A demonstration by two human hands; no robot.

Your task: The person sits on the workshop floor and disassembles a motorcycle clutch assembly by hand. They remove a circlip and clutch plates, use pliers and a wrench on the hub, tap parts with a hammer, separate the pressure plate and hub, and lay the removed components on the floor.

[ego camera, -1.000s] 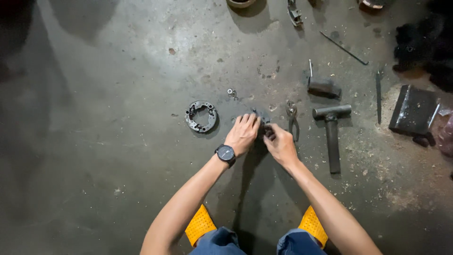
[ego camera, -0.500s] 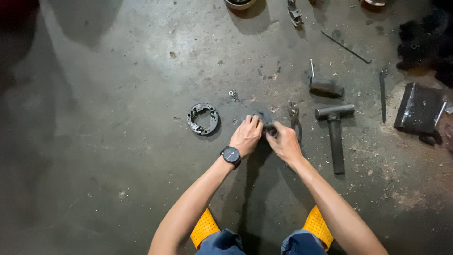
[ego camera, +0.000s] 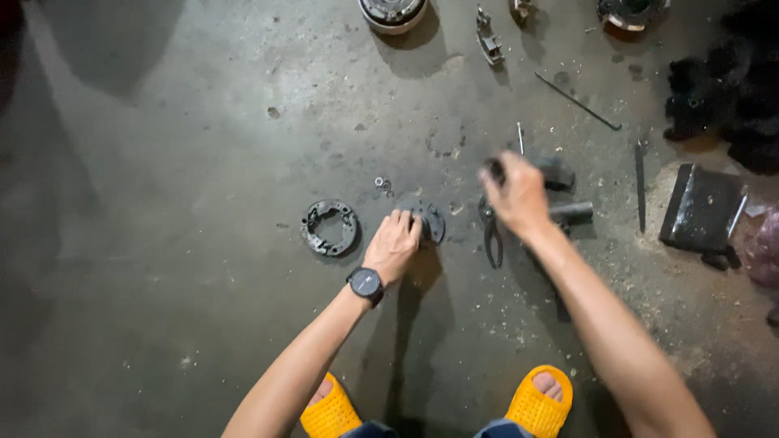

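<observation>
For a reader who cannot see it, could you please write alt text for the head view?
Seen from above, the left hand rests on a small dark metal part on a concrete floor, while the blurred right hand is raised above pliers and a hammer.

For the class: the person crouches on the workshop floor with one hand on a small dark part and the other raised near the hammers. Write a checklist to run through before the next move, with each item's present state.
1. Left hand steadies the small dark part on the floor: ok, fingers rest on it.
2. Right hand has a firm grip on a tool: cannot tell, it is blurred.
3. Pliers within reach: ok, they lie just beside the right hand.
4. Ring-shaped part apart from the work: ok, it lies clear of the left hand.
5. Feet protected: not ok, open yellow sandals.
</observation>
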